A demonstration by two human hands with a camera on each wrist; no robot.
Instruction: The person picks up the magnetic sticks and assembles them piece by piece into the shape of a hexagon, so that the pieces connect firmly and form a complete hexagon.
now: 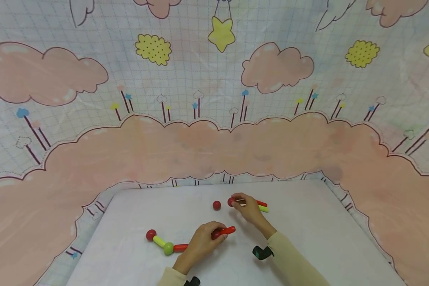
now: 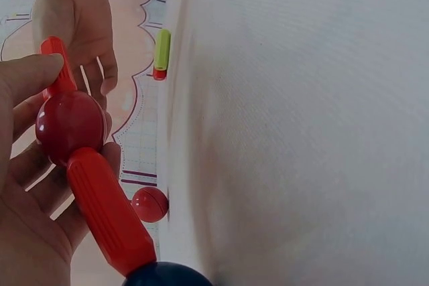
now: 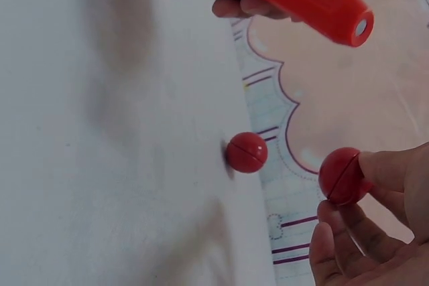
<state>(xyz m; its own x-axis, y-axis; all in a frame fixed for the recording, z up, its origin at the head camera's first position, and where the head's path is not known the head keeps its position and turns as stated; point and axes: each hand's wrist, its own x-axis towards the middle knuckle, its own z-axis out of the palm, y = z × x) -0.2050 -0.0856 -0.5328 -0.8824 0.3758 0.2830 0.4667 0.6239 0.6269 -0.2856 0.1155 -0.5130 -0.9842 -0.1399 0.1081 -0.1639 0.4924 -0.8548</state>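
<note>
Spreading beneath my work: white tabletop (image 1: 329, 230), both my hands over its middle.
Joined chain (image 1: 168, 249): from the left, a red end ball (image 1: 151, 235), a lime link (image 1: 159, 241), a green ball (image 1: 168, 248) and a red link (image 1: 180, 248) running behind my left hand (image 1: 201, 241); a dark blue ball (image 2: 167, 276) shows only in the left wrist view, and I cannot tell how it meets that link.
Left hand: curled round the joined chain close to its right end; the nearer hand to my body.
Right hand (image 1: 249, 209): farther out and to the right, thumb and fingers narrowed on the pinched ball (image 1: 231, 201).
Free rod (image 1: 228, 230): red, sticking out of the dark red ball (image 2: 70, 128) in my left hand, long axis across me, tip to the right and slightly outward.
Loose rods: a red one (image 1: 262, 203) and a lime one (image 1: 263, 209) side by side, just right of my right hand.
Pinched ball: red, apart from the free rod and lying beyond its tip, almost straight out from me; I judge this gap is what counts, as the rod points past the ball, not at it.
Spare ball (image 1: 216, 205): red, just left of the pinched ball.
Bare rod end: a pale disc (image 3: 361, 28), nothing joined to it.
</note>
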